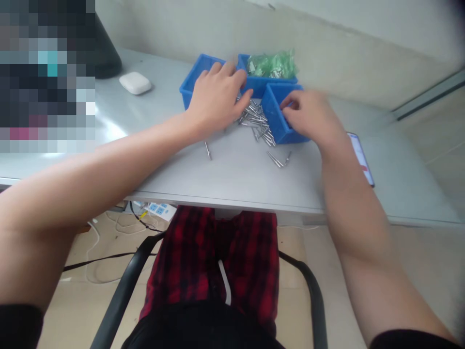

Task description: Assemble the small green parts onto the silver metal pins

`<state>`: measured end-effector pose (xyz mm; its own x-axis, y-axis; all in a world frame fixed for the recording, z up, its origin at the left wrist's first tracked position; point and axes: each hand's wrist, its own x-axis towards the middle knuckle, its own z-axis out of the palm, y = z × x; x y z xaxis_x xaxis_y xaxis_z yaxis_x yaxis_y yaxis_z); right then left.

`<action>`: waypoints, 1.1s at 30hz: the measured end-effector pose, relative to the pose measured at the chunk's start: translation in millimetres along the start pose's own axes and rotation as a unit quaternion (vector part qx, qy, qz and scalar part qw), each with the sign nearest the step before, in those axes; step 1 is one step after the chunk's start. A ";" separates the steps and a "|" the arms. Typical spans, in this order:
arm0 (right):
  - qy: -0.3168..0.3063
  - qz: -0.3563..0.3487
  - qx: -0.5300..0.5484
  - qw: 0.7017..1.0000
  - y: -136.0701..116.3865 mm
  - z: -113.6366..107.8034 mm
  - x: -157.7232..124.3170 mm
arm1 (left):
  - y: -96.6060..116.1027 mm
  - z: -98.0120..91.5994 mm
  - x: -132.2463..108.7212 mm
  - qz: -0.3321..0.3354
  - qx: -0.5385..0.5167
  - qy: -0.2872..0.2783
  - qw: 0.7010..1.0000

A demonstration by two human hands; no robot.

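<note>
A pile of small metal pins [256, 121] lies spilled on the grey table [232, 179] between three blue bins. My left hand [216, 99] lies flat with spread fingers over the left edge of the pile, in front of the left blue bin [189, 85]. With its fingers curled over the rim, my right hand [308, 116] grips the tilted right blue bin [276, 114], whose mouth faces the pins. The back blue bin [259, 82] holds green plastic bags [274, 65]. A few stray pins [278, 159] lie nearer to me.
A white earbud case [135, 83] sits at the left beside a dark object [105, 53]. A phone [361, 157] lies at the right, partly under my right forearm. Below the table edge are a power strip [160, 210], cables and the chair arms.
</note>
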<state>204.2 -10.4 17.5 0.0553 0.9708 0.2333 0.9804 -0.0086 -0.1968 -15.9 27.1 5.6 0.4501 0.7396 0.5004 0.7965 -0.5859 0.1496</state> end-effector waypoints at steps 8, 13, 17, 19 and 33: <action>-0.004 0.003 0.007 1.000 1.8 -0.9 -0.5 | -3.6 -6.2 0.4 -0.004 0.011 -0.032 0.999; 0.023 0.008 0.019 1.000 -3.4 -3.8 -2.9 | -25.9 -14.6 18.1 -0.091 0.011 -0.053 0.994; 0.055 -0.025 0.034 0.998 -3.8 -2.9 -3.2 | -41.1 -13.7 28.3 -0.111 0.015 -0.089 0.990; 0.063 -0.033 0.029 0.997 -3.5 -1.4 -2.8 | -42.4 -13.0 29.5 -0.108 0.008 -0.108 0.988; 0.075 -0.050 0.038 0.995 -6.4 2.0 -2.4 | -41.1 -18.8 33.8 -0.091 -0.041 -0.158 0.982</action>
<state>197.4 -12.2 16.3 -0.0091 0.9193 0.3933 0.9658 0.1101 -0.2348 -41.0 69.9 32.4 0.4169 0.8928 0.1709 0.8459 -0.4498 0.2864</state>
